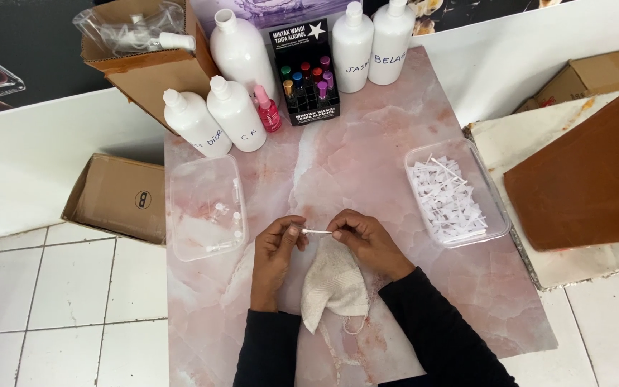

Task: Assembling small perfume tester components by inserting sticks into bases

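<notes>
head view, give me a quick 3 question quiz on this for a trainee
1. True or false: both hands hold the thin white tube between them.
2. Which tray holds the pile of white tube parts? A) the one on the person's right B) the one on the person's left C) neither
3. What lies on the pink marble table just below the hands?

Key
1. True: the left hand pinches one end, the right hand the other.
2. A; the left tray holds only a few small pieces.
3. A whitish cloth.
</notes>
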